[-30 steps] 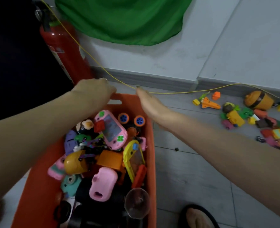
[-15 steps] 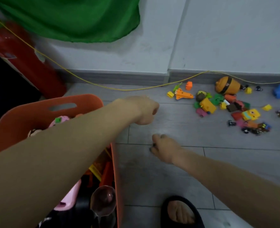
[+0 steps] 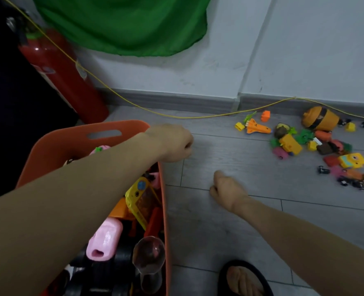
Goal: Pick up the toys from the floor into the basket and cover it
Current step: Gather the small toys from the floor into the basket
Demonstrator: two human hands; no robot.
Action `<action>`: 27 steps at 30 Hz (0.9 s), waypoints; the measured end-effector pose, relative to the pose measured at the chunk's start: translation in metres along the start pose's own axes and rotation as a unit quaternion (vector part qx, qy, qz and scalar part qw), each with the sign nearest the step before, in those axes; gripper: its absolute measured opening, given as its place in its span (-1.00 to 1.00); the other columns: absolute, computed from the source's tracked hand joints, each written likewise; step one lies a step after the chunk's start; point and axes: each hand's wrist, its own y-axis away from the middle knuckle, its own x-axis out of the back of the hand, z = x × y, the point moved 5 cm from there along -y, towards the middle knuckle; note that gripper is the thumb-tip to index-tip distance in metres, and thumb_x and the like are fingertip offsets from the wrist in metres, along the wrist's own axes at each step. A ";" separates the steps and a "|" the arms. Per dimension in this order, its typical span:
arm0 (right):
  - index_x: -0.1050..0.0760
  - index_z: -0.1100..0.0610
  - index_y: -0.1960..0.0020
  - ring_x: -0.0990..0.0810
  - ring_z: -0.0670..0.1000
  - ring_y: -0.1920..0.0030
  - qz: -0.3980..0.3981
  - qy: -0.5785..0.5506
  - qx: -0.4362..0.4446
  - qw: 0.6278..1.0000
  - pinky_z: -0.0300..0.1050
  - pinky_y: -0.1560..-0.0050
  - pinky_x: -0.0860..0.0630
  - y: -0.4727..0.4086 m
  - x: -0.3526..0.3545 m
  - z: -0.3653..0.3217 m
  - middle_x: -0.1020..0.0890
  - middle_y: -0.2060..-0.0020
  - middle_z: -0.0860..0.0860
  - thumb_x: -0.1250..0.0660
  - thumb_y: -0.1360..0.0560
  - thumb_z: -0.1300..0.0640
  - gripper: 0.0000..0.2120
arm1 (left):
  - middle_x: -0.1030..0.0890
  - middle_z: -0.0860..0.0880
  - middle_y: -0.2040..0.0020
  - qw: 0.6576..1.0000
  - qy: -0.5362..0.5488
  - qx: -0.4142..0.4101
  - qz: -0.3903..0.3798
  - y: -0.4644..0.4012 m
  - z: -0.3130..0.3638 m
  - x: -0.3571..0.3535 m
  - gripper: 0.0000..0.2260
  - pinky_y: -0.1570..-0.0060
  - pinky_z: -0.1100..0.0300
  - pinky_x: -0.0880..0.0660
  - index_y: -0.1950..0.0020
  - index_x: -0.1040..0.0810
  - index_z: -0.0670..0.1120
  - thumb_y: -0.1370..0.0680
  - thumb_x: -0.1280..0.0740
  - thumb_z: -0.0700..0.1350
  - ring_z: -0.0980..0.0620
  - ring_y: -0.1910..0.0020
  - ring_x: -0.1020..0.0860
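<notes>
A green cloth (image 3: pixel 121 24) hangs against the white wall (image 3: pixel 305 45) across the upper middle of the frame. At the upper left, a red fire extinguisher (image 3: pixel 63 77) leans tilted beside a dark, unlit area. A thin yellow cord (image 3: pixel 176 116) runs from the top left corner, crosses in front of the extinguisher, then trails along the grey skirting board (image 3: pixel 176 102) toward the right edge. Grey wood-look floor planks (image 3: pixel 230 152) fill the lower right. At the bottom edge, a foot in a black sandal (image 3: pixel 244 278) (partly cut off).

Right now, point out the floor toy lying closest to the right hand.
The pink toy at the pile's near-left edge, beside the yellow block toy, lies nearest the right hand.
</notes>
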 end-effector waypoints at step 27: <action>-0.39 0.12 0.00 -0.55 0.10 0.24 -0.029 -0.070 0.079 0.994 -0.14 0.29 -0.39 0.156 0.051 -0.172 -0.58 0.20 0.06 -0.22 -0.56 0.09 -0.90 | -0.66 -0.03 0.37 0.997 0.074 -0.021 -0.032 0.013 -0.029 0.012 -0.48 0.21 0.17 -0.42 0.34 -0.62 -0.18 -0.62 -0.03 0.00 -0.02 0.29 -0.59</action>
